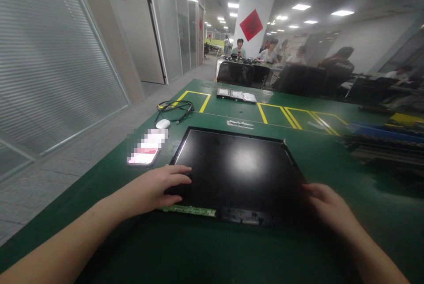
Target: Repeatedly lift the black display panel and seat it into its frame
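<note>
A flat black display panel [236, 167] lies face up on the green table [298, 253], with a thin green circuit strip [188, 209] along its near edge. My left hand [159, 189] rests flat on the panel's near left corner, fingers spread over the glass. My right hand [326, 206] sits at the panel's near right corner, fingers touching its edge. Whether either hand actually grips the panel is unclear.
A phone [143, 157] lies left of the panel, with a white mouse [163, 123] and a black cable [175, 108] beyond it. Three hard drives [236, 95] sit farther back between yellow floor-tape lines. Stacked trays [387, 142] stand at the right. People sit at desks behind.
</note>
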Demonstrator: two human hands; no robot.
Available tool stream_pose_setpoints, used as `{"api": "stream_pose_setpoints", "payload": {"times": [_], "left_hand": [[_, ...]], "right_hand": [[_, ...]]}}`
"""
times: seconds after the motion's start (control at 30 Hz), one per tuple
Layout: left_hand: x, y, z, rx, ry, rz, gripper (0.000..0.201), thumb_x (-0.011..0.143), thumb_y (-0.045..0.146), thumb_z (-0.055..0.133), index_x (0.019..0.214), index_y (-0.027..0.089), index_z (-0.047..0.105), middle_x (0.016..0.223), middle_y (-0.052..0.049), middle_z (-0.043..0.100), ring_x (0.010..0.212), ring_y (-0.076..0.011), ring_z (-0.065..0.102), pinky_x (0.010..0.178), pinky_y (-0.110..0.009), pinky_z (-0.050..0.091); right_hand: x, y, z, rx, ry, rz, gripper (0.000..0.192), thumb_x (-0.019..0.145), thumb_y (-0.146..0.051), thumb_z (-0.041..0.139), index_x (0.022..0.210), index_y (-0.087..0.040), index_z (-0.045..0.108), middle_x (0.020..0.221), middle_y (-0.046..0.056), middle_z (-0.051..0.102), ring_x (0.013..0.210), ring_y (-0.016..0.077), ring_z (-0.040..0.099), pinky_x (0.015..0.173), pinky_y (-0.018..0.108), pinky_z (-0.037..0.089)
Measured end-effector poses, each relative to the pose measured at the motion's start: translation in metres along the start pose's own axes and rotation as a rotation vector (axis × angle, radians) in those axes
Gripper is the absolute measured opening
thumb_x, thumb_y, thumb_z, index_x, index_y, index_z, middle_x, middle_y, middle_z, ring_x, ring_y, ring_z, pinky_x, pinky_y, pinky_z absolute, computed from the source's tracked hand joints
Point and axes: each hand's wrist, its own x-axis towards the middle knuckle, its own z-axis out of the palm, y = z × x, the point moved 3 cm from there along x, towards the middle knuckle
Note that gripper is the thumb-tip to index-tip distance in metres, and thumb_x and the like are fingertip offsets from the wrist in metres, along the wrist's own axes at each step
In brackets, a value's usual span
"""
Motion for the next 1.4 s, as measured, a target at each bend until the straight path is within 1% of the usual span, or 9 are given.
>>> {"api": "stream_pose_setpoints", "payload": {"times": [0.07,0.17,0.27,0.4,0.7,0.93,1.13,1.27,1.4], "left_hand": [[0.0,-0.002,-0.002,0.013,0.047,-0.028,0.037,0.085,0.036,0.069,0.122,0.033,0.071,0.148,-0.004,0.059,0.127,-0.0305,0.06,0.101,-0.043,0.052],[0.002,-0.011,-0.005,0.083,0.191,-0.138,0.039,0.09,0.049,0.058,0.121,0.029,0.072,0.145,-0.008,0.06,0.127,-0.0338,0.059,0.103,-0.048,0.05],[0.005,-0.021,-0.005,0.174,0.263,-0.256,0.044,0.092,0.044,0.048,0.119,0.02,0.074,0.142,-0.016,0.062,0.128,-0.0382,0.058,0.106,-0.055,0.046],[0.008,-0.028,-0.002,0.216,0.258,-0.296,0.045,0.089,0.034,0.046,0.119,0.016,0.074,0.141,-0.02,0.062,0.127,-0.0415,0.058,0.105,-0.06,0.045],[0.012,-0.025,0.009,0.266,0.246,-0.284,0.05,0.089,0.022,0.039,0.126,0.007,0.069,0.14,-0.024,0.062,0.125,-0.0399,0.06,0.105,-0.057,0.046],[0.016,-0.029,0.009,0.245,0.256,-0.301,0.048,0.085,0.018,0.042,0.123,0.014,0.072,0.133,-0.018,0.068,0.12,-0.0363,0.064,0.103,-0.052,0.049],[0.021,-0.033,0.01,0.198,0.273,-0.31,0.05,0.084,0.012,0.038,0.121,0.005,0.072,0.132,-0.024,0.066,0.121,-0.0355,0.063,0.103,-0.05,0.049],[0.021,-0.033,0.012,0.179,0.277,-0.312,0.051,0.083,0.01,0.038,0.122,0.004,0.071,0.134,-0.024,0.065,0.123,-0.0354,0.061,0.105,-0.051,0.048],[0.02,-0.034,0.013,0.172,0.267,-0.322,0.051,0.084,0.01,0.038,0.123,0.005,0.071,0.136,-0.023,0.064,0.125,-0.0346,0.06,0.106,-0.05,0.047]], "right_hand": [[0.0,0.001,0.0,-0.007,-0.002,-0.002,0.034,0.065,-0.027,0.059,0.096,-0.023,0.075,0.09,0.007,0.073,0.079,0.0234,0.069,0.072,0.034,0.053],[0.001,0.003,0.0,-0.01,0.0,-0.001,0.035,0.065,-0.028,0.059,0.096,-0.022,0.074,0.091,0.007,0.072,0.081,0.0237,0.069,0.074,0.034,0.053],[0.001,0.003,0.0,-0.025,0.002,-0.004,0.036,0.065,-0.029,0.058,0.097,-0.022,0.074,0.093,0.008,0.072,0.084,0.0243,0.069,0.077,0.035,0.053],[0.0,-0.001,-0.001,-0.056,-0.011,0.021,0.04,0.065,-0.031,0.054,0.099,-0.02,0.073,0.094,0.01,0.071,0.084,0.0258,0.068,0.077,0.038,0.053],[-0.001,-0.007,-0.002,-0.061,-0.003,0.006,0.038,0.064,-0.03,0.056,0.096,-0.021,0.074,0.098,0.01,0.07,0.09,0.0264,0.068,0.079,0.037,0.051],[-0.001,-0.007,-0.002,-0.073,0.031,-0.021,0.037,0.063,-0.03,0.055,0.094,-0.022,0.074,0.098,0.009,0.07,0.089,0.0266,0.067,0.077,0.038,0.051],[-0.002,-0.01,-0.002,-0.041,-0.023,0.062,0.041,0.063,-0.033,0.055,0.098,-0.02,0.073,0.098,0.011,0.07,0.087,0.0281,0.068,0.079,0.04,0.052],[-0.004,-0.013,-0.003,-0.058,-0.027,0.06,0.042,0.062,-0.034,0.055,0.098,-0.02,0.072,0.093,0.011,0.07,0.082,0.0282,0.068,0.075,0.041,0.052],[-0.005,-0.015,-0.004,-0.059,-0.014,0.068,0.043,0.061,-0.036,0.055,0.097,-0.021,0.073,0.094,0.011,0.07,0.081,0.0283,0.068,0.073,0.041,0.052]]}}
